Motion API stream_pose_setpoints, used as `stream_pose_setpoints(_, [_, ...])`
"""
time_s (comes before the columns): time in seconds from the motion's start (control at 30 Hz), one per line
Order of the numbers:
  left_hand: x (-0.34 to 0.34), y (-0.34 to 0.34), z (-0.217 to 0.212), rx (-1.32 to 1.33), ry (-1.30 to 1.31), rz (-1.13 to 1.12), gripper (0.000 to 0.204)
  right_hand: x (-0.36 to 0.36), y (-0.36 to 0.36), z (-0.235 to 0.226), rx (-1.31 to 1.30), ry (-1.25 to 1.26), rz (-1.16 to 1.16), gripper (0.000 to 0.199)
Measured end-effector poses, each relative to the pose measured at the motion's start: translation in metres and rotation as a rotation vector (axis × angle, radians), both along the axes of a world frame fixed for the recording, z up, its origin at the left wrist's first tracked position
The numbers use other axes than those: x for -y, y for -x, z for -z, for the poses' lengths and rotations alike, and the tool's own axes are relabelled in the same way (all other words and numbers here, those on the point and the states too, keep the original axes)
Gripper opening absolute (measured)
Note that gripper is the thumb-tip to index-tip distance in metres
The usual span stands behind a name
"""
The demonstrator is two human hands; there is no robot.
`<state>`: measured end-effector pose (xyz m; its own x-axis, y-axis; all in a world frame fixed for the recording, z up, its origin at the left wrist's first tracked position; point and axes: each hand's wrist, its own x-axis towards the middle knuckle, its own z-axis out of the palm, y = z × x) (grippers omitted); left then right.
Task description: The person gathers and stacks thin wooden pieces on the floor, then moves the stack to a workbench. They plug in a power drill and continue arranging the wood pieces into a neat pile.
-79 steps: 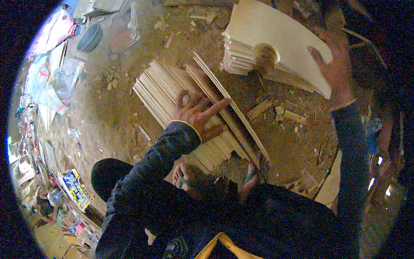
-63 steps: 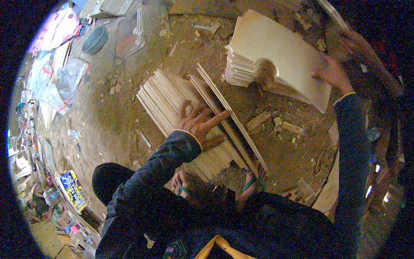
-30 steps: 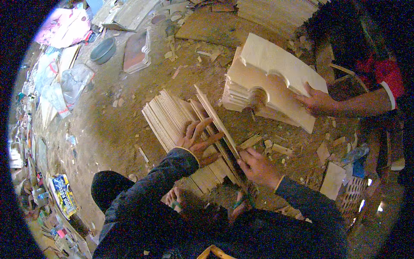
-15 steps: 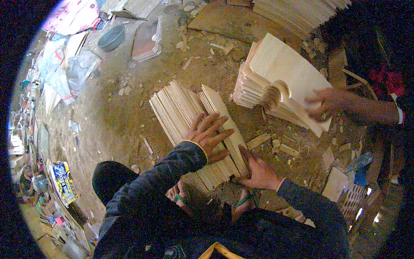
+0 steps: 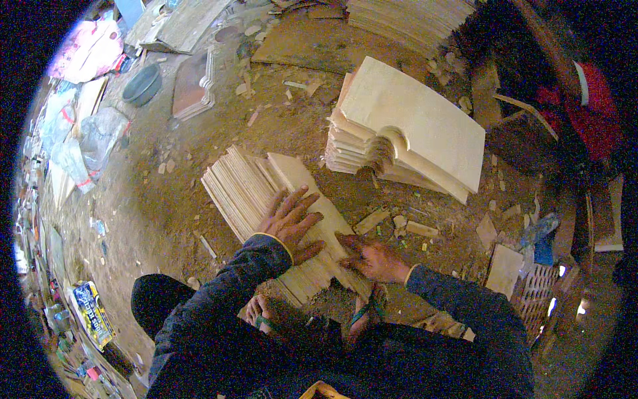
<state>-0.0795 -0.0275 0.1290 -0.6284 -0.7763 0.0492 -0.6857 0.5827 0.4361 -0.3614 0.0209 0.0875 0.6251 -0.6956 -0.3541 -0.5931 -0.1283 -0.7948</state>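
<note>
A row of thin pale wooden boards [image 5: 234, 187] stands packed on edge on the dirt floor in front of my feet. My left hand [image 5: 290, 223] lies over the boards with its fingers spread. At the row's right side, a wider board [image 5: 292, 174] leans outward and shows part of its flat face. My right hand [image 5: 373, 258] rests against the near right end of that board, fingers stretched out along it. Neither hand is wrapped round a board. The palms' undersides are hidden.
A fanned stack of pale boards with rounded notches [image 5: 425, 113] lies ahead to the right. Beyond it is a taller wood pile [image 5: 405, 23]. A grey basin [image 5: 142, 85] sits far left. Wood scraps [image 5: 421, 229] litter the floor. Another person's red clothing [image 5: 595, 113] shows at right.
The whole view has shifted, so things sit further left. The other person's hand has left the notched stack. The right-hand board leans over more, and my right hand lies flatter against it.
</note>
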Motion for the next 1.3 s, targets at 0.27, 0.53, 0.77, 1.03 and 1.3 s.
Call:
stream_pose_setpoints(0.27, [0.003, 0.002, 0.004, 0.050, -0.001, 0.013, 0.054, 0.159, 0.087, -0.076, 0.029, 0.598, 0.497, 0.051])
stream_pose_setpoints(0.53, [0.005, 0.003, -0.005, 0.098, -0.002, 0.026, 0.053, 0.307, 0.142, -0.087, -0.397, 0.548, 0.127, 0.119])
stream_pose_setpoints(0.77, [0.006, 0.002, -0.003, 0.058, -0.040, 0.013, 0.054, 0.315, 0.237, -0.097, -0.537, 0.161, 0.098, 0.108])
stream_pose_setpoints(1.03, [0.006, 0.005, 0.001, 0.113, -0.018, 0.023, 0.053, 0.262, 0.316, -0.068, -0.503, 0.278, 0.500, 0.075])
stream_pose_setpoints(1.3, [0.005, 0.003, -0.006, -0.011, -0.012, 0.012, 0.049, 0.183, 0.258, -0.203, 0.026, 0.006, 0.531, 0.067])
